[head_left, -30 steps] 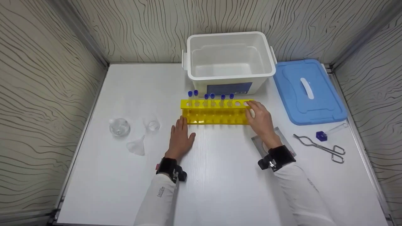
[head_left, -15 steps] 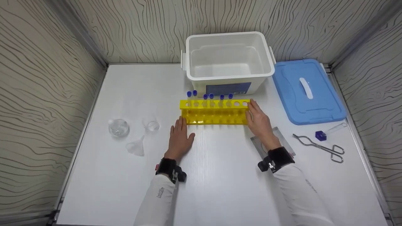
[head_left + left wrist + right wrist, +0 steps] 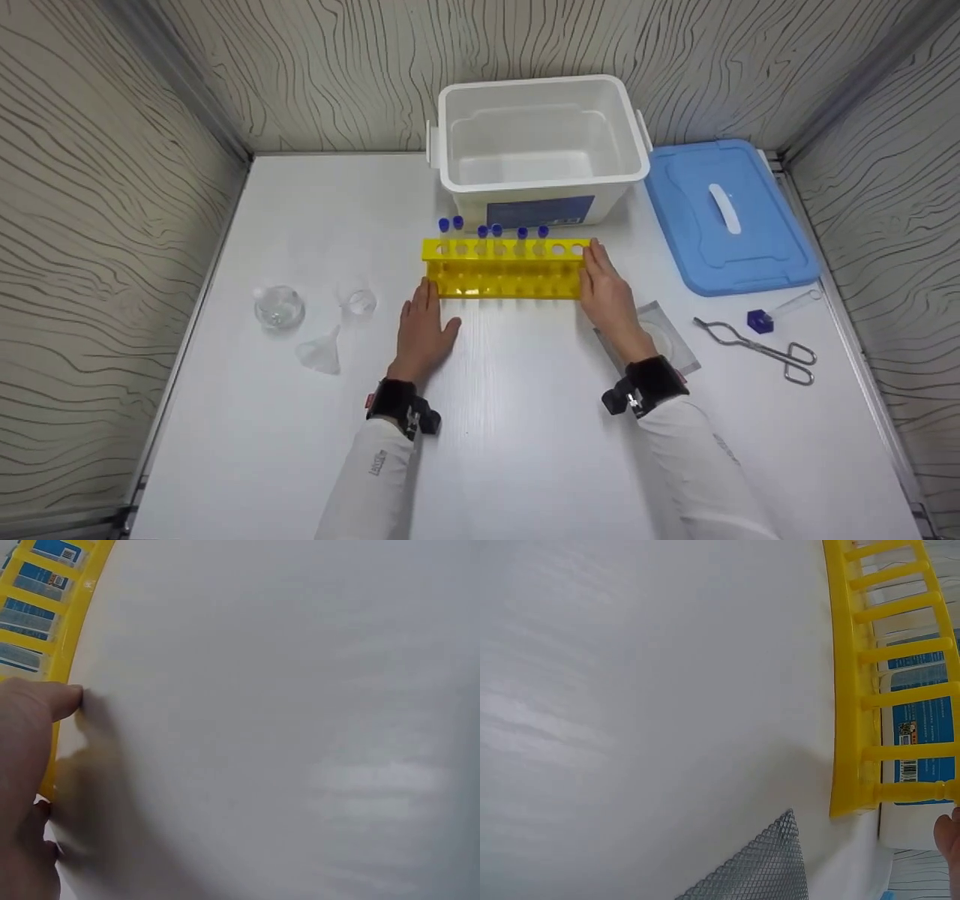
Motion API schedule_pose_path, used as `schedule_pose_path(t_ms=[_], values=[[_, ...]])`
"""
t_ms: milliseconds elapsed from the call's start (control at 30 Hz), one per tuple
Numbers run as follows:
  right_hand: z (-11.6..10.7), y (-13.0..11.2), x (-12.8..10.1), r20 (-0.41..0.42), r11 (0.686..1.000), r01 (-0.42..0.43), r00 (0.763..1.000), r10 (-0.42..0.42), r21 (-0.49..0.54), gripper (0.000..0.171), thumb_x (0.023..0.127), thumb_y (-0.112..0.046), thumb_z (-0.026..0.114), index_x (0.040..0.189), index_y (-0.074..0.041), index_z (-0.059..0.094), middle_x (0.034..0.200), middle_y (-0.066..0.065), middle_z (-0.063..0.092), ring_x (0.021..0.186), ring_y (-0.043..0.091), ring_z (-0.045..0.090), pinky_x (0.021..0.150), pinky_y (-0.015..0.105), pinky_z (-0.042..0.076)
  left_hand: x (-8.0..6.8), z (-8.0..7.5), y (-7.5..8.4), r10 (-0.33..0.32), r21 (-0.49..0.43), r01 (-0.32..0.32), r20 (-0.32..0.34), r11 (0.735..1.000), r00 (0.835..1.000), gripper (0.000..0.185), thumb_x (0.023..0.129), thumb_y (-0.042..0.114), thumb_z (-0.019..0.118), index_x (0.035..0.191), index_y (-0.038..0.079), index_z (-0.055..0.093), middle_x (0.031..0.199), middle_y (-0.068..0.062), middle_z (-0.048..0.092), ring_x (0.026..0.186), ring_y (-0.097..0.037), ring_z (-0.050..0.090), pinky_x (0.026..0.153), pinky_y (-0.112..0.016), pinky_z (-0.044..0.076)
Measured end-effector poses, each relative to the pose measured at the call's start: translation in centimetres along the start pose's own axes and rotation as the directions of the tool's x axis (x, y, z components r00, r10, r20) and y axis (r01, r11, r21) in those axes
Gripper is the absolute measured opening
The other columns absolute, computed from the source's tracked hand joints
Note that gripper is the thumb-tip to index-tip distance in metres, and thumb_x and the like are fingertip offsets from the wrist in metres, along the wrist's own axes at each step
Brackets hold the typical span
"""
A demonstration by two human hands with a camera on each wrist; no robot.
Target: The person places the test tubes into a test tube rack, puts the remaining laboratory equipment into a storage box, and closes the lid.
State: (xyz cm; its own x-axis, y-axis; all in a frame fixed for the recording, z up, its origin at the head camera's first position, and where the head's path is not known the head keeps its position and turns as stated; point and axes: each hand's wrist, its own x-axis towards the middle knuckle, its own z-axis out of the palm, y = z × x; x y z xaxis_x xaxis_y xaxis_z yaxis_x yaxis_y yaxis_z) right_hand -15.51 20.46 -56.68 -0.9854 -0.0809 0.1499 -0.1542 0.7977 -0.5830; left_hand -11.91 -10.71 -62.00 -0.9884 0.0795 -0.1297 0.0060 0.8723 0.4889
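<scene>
Since a second ago, the right hand (image 3: 609, 294) has slid down off the top right corner of the yellow test-tube rack (image 3: 504, 268) and is now lying with straight fingers flat against the rack's right end. The left hand (image 3: 424, 330) is resting in much the same place, palm down on the desk (image 3: 525, 420), its fingers extended and the fingertips touching the rack's lower left corner. Neither hand is curling round anything.

The rack is sitting between the two hands, its long axis running left to right across the desk, so each hand is meeting one short end. Six blue-capped tubes (image 3: 495, 232) are standing in its back row, toward the left. Just behind it is the open white bin (image 3: 459, 181). Under the right wrist, a square of wire gauze (image 3: 679, 349) is lying on the desk. Further right are metal tongs (image 3: 757, 349), a loose blue-capped tube (image 3: 761, 321) and the blue lid (image 3: 727, 217). Left of the left hand are a clear funnel (image 3: 321, 352), a small beaker (image 3: 358, 298) and a glass flask (image 3: 279, 306).
</scene>
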Motion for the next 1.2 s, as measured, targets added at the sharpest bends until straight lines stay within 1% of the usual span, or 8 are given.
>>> schedule_pose_path(t_ms=[200, 300, 433, 600, 700, 900, 1067, 1200], values=[[0.6, -0.5, -0.1, 0.005, 0.999, -0.039, 0.999, 0.039, 0.001, 0.049, 0.105, -0.015, 0.043, 0.151, 0.0, 0.035, 0.162, 0.017, 0.029, 0.15, 0.032, 0.031, 0.119, 0.047, 0.033, -0.2, -0.6, -0.3, 0.017, -0.028, -0.018, -0.022, 0.999, 1.0, 0.079, 0.098, 0.034, 0.056, 0.157, -0.002, 0.018, 0.167, -0.018, 0.014, 0.154, -0.031, 0.019, 0.126, -0.049, 0.017], [0.8, -0.9, 0.0, 0.012, 0.999, -0.048, 0.999, 0.048, 0.001, 0.049, 0.105, -0.016, 0.043, 0.151, 0.0, 0.035, 0.163, 0.017, 0.029, 0.15, 0.031, 0.031, 0.119, 0.047, 0.033, -0.3, -0.8, -0.3, 0.007, -0.03, -0.008, -0.017, 1.0, 1.0, 0.078, 0.098, 0.033, 0.056, 0.156, -0.002, 0.018, 0.167, -0.018, 0.014, 0.154, -0.032, 0.02, 0.126, -0.048, 0.019], [0.9, -1.2, 0.2, 0.002, 0.999, -0.041, 0.999, 0.041, -0.003, 0.049, 0.104, -0.014, 0.045, 0.15, 0.002, 0.037, 0.161, 0.019, 0.03, 0.149, 0.034, 0.033, 0.117, 0.048, 0.035, -0.3, -0.9, -0.3, -0.03, -0.039, 0.03, -0.002, 0.999, 1.0, 0.079, 0.098, 0.034, 0.055, 0.158, 0.0, 0.016, 0.168, -0.015, 0.012, 0.154, -0.031, 0.02, 0.126, -0.047, 0.021], [1.1, -1.5, 0.2, -0.01, 1.0, -0.025, 1.0, 0.025, -0.005, 0.047, 0.104, -0.012, 0.045, 0.148, 0.003, 0.039, 0.16, 0.02, 0.032, 0.147, 0.035, 0.035, 0.115, 0.048, 0.038, -0.5, -0.6, -0.3, -0.085, -0.075, 0.084, -0.007, 0.994, 0.996, 0.08, 0.099, 0.035, 0.054, 0.159, 0.005, 0.012, 0.169, -0.011, 0.008, 0.154, -0.031, 0.021, 0.125, -0.046, 0.023], [1.1, -1.6, 0.2, -0.015, 1.0, -0.019, 1.0, 0.019, 0.001, 0.047, 0.104, -0.012, 0.045, 0.147, 0.004, 0.039, 0.16, 0.021, 0.032, 0.147, 0.035, 0.036, 0.115, 0.047, 0.039, -0.5, -0.5, -0.4, -0.092, -0.121, 0.087, -0.041, 0.989, 0.995, 0.077, 0.099, 0.033, 0.052, 0.159, 0.005, 0.012, 0.169, -0.011, 0.009, 0.153, -0.031, 0.023, 0.125, -0.045, 0.024], [1.1, -1.7, 0.0, -0.026, 1.0, -0.014, 1.0, 0.015, 0.012, 0.046, 0.104, -0.012, 0.045, 0.147, 0.004, 0.039, 0.16, 0.021, 0.032, 0.146, 0.035, 0.036, 0.114, 0.047, 0.039, -0.7, -0.7, -0.6, -0.081, -0.237, 0.046, -0.138, 0.97, 0.987, 0.064, 0.102, 0.025, 0.048, 0.157, 0.004, 0.022, 0.167, -0.011, 0.02, 0.152, -0.029, 0.028, 0.123, -0.045, 0.028], [1.3, -1.9, 0.1, -0.022, 1.0, -0.016, 1.0, 0.016, 0.019, 0.047, 0.104, -0.012, 0.045, 0.147, 0.005, 0.039, 0.159, 0.021, 0.033, 0.146, 0.034, 0.036, 0.115, 0.048, 0.038, -1.4, -0.8, -0.8, -0.092, -0.284, 0.041, -0.167, 0.958, 0.982, 0.059, 0.103, 0.026, 0.045, 0.157, 0.008, 0.027, 0.165, -0.008, 0.026, 0.151, -0.027, 0.03, 0.122, -0.046, 0.029], [1.5, -2.1, 0.1, -0.017, 1.0, -0.022, 1.0, 0.022, 0.021, 0.047, 0.104, -0.012, 0.045, 0.147, 0.004, 0.039, 0.159, 0.021, 0.034, 0.147, 0.034, 0.036, 0.115, 0.048, 0.038, -2.0, -0.8, -0.9, -0.089, -0.276, 0.028, -0.21, 0.961, 0.974, 0.056, 0.103, 0.025, 0.047, 0.155, 0.008, 0.032, 0.163, -0.008, 0.03, 0.149, -0.026, 0.033, 0.121, -0.045, 0.032]])
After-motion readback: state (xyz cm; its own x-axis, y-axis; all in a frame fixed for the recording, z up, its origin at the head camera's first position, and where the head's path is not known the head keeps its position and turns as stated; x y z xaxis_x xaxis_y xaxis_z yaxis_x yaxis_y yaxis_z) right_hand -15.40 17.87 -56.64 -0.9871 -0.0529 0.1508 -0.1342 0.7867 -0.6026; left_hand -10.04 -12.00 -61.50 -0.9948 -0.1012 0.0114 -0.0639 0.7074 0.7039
